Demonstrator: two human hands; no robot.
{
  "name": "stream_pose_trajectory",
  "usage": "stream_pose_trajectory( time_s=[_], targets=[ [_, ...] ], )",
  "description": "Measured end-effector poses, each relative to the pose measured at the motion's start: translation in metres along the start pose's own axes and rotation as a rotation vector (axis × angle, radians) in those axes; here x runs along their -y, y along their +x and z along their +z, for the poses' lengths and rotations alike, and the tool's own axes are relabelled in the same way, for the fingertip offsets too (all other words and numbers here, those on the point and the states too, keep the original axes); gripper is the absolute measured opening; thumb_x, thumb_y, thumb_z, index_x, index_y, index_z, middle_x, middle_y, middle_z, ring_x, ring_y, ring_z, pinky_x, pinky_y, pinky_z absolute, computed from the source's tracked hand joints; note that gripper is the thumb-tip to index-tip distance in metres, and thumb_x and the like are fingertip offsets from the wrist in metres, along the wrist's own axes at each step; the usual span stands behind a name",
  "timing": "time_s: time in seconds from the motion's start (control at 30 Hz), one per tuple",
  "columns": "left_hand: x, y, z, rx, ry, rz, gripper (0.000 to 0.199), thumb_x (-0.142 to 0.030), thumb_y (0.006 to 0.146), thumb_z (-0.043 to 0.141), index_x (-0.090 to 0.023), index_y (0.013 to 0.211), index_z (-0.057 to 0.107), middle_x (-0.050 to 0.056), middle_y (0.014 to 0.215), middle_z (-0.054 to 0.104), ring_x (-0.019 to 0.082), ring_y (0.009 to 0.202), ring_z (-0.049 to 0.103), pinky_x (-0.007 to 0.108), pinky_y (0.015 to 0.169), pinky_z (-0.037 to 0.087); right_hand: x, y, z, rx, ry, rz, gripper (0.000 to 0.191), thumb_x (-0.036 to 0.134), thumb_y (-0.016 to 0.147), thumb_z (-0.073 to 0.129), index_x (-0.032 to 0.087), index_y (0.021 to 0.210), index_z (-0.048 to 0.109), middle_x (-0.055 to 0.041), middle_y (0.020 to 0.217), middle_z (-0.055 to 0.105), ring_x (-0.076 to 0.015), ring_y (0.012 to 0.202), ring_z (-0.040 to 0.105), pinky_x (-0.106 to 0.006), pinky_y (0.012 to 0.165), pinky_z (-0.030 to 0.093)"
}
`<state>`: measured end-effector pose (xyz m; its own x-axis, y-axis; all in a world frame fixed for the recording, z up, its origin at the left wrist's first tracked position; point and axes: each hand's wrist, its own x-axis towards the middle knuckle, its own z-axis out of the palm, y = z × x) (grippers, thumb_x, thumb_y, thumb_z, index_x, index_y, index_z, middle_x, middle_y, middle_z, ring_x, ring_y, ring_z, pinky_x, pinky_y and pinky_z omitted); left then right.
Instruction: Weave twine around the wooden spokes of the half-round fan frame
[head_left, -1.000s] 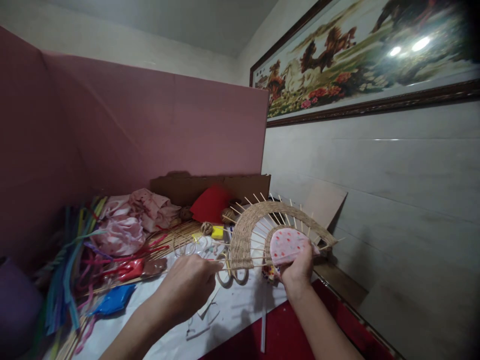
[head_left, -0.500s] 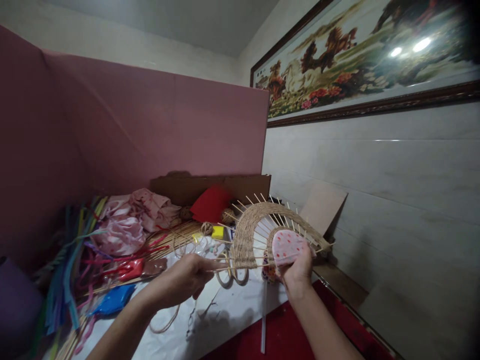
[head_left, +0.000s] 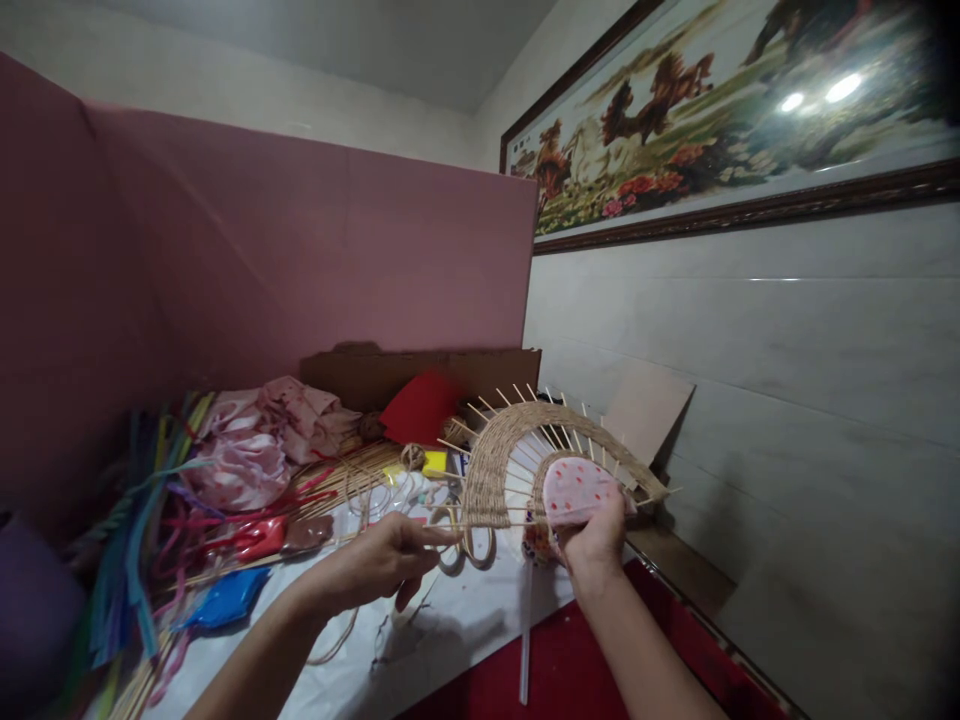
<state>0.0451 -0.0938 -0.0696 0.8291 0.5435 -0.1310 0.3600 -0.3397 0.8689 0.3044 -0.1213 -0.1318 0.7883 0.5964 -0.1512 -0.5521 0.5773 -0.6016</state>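
My right hand (head_left: 598, 540) grips a half-round woven fan (head_left: 489, 470) at its inner part, which is covered with pink dotted cloth (head_left: 577, 490). Thin sticks radiate from the fan, with bands of brown twine woven across them and white gaps between. My left hand (head_left: 379, 565) is at the fan's lower left end, its index finger stretched out by the last stick and the lower fingers apart. Whether that finger touches the stick is hard to tell. Below the fan hang a patterned piece (head_left: 534, 540) and a clear rod (head_left: 525, 640). Scissors handles (head_left: 480, 548) show just behind the fan.
Pink cloth (head_left: 247, 450), coloured strips (head_left: 127, 540), a blue packet (head_left: 229, 598), a red packet (head_left: 262, 538) and a bundle of thin sticks (head_left: 360, 455) lie at the left. Behind are a red sheet (head_left: 420, 408) and a twine ball (head_left: 412, 457). A wall (head_left: 787, 400) bounds the right side.
My left hand has loosened from the fan's end stick, and its index finger now points out straighter. The fan has tilted slightly, its left end rising. My right hand keeps its grip.
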Motion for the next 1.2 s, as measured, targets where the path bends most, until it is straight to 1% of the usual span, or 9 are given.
stream_pose_trajectory(
  time_s=[0.07,0.13,0.23,0.37,0.47,0.63,0.87,0.97,1.2],
  targets=[
    [0.003,0.0,0.0,0.006,-0.006,0.003,0.035,-0.033,0.082,0.046,-0.014,0.106,0.062,-0.006,0.041,0.046,0.005,0.037,0.03,0.018,0.04,0.021,0.004,-0.005,0.004,-0.116,-0.004,0.074,0.037,0.049,0.077,0.039,0.023,0.096,0.057,0.0008,0.082,0.067,-0.017,0.069,0.063,-0.034,0.062,0.05],
    [0.004,0.001,0.001,-0.008,0.002,0.012,0.034,-0.036,0.082,0.046,-0.012,0.099,0.064,-0.006,0.041,0.045,0.005,0.037,0.03,0.018,0.04,0.021,0.007,-0.011,0.009,-0.161,0.002,0.093,0.039,0.052,0.076,0.04,0.024,0.097,0.057,-0.0006,0.086,0.066,-0.0181,0.073,0.063,-0.036,0.063,0.051],
    [0.001,0.001,0.004,-0.076,0.025,0.005,0.034,-0.037,0.082,0.045,-0.01,0.085,0.066,-0.005,0.041,0.042,0.006,0.038,0.031,0.018,0.04,0.022,0.009,-0.016,0.014,-0.176,0.03,0.049,0.04,0.054,0.077,0.041,0.024,0.099,0.056,-0.0015,0.092,0.066,-0.0179,0.078,0.063,-0.035,0.065,0.051],
    [-0.008,-0.001,0.006,-0.163,0.071,0.008,0.03,-0.034,0.08,0.046,-0.011,0.087,0.065,-0.008,0.043,0.033,0.006,0.04,0.029,0.019,0.04,0.02,0.007,-0.016,0.015,-0.158,0.041,0.009,0.039,0.054,0.078,0.041,0.025,0.099,0.056,-0.0004,0.098,0.064,-0.0163,0.081,0.062,-0.034,0.068,0.052],
    [-0.013,0.0,0.007,-0.217,0.127,0.066,0.027,-0.03,0.079,0.047,-0.011,0.078,0.066,-0.007,0.047,0.029,0.007,0.044,0.023,0.02,0.041,0.017,0.006,-0.016,0.015,-0.154,0.031,-0.033,0.039,0.054,0.077,0.043,0.025,0.099,0.055,-0.0012,0.099,0.064,-0.0171,0.084,0.062,-0.034,0.067,0.052],
    [-0.012,0.003,0.013,-0.351,0.178,0.118,0.025,-0.028,0.076,0.048,-0.014,0.067,0.067,-0.004,0.05,0.04,0.009,0.051,0.026,0.022,0.045,0.02,0.006,-0.017,0.015,-0.144,0.021,-0.069,0.041,0.055,0.075,0.046,0.023,0.099,0.055,-0.0025,0.097,0.065,-0.0173,0.084,0.062,-0.033,0.068,0.052],
    [-0.01,0.005,0.009,-0.406,0.197,0.154,0.025,-0.028,0.076,0.048,-0.014,0.069,0.069,-0.002,0.052,0.05,0.009,0.051,0.034,0.021,0.047,0.024,0.004,-0.014,0.013,-0.104,0.013,-0.078,0.04,0.054,0.074,0.047,0.024,0.098,0.055,-0.0003,0.094,0.064,-0.0166,0.082,0.062,-0.033,0.069,0.052],
    [-0.009,0.005,0.006,-0.488,0.281,0.176,0.024,-0.027,0.076,0.05,-0.016,0.073,0.07,-0.001,0.052,0.053,0.01,0.05,0.039,0.021,0.048,0.026,0.003,-0.015,0.014,-0.099,0.014,-0.105,0.036,0.051,0.072,0.052,0.023,0.095,0.056,0.0009,0.09,0.064,-0.016,0.079,0.062,-0.032,0.067,0.052],
    [-0.008,0.004,0.004,-0.632,0.531,0.174,0.019,-0.027,0.077,0.052,-0.022,0.075,0.071,0.003,0.061,0.065,0.014,0.056,0.053,0.023,0.056,0.033,0.005,-0.023,0.02,-0.112,-0.016,-0.065,0.029,0.045,0.073,0.052,0.02,0.088,0.057,0.001,0.083,0.064,-0.0158,0.073,0.061,-0.031,0.062,0.051]
  ],
)
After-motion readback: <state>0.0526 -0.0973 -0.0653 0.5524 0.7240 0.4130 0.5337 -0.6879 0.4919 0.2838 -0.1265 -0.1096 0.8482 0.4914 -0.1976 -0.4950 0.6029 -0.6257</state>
